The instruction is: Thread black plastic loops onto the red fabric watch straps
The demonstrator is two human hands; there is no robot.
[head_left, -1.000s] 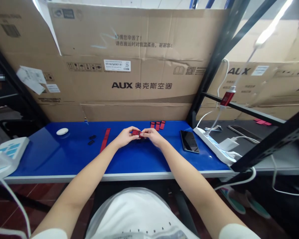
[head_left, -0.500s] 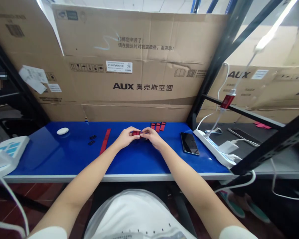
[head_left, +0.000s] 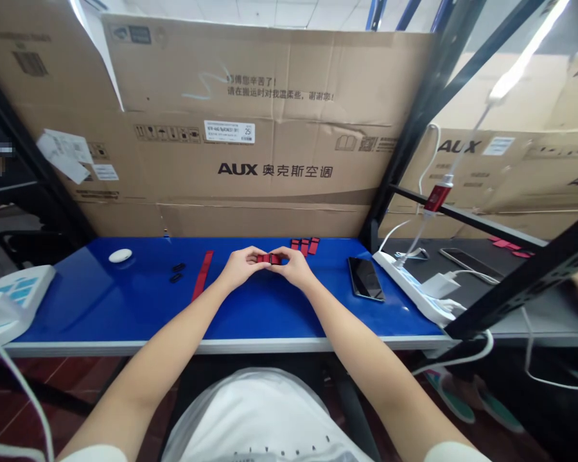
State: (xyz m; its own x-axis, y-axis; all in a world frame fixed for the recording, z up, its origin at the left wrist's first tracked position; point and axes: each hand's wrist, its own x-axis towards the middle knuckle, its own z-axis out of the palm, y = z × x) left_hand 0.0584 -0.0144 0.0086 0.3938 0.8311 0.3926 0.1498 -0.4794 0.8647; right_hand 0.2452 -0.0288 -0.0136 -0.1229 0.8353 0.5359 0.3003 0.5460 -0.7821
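Over the blue tabletop (head_left: 270, 314), my left hand (head_left: 241, 266) and my right hand (head_left: 295, 266) meet, fingertips close together. Between them is a short piece of red strap (head_left: 262, 258) with a small black buckle at its middle. My left thumb and fingers pinch its left part, and my right ones close around its right part; the fingers cover both ends. To the left of my left hand lies a long flat red strap (head_left: 203, 276), with two small black buckles (head_left: 176, 278) further left. Behind my right hand, several folded red straps with black buckles (head_left: 304, 246) lie side by side.
A phone (head_left: 366, 278) lies right of my right forearm. A white power strip (head_left: 411, 289) with cables runs along the right edge. A white round object (head_left: 120, 255) and a white socket box (head_left: 19, 295) are at left. A big cardboard box (head_left: 270, 221) walls the back.
My right fingers have moved from a fingertip pinch to closing round the strap's right side. More red strap and the black buckle now show between my hands.
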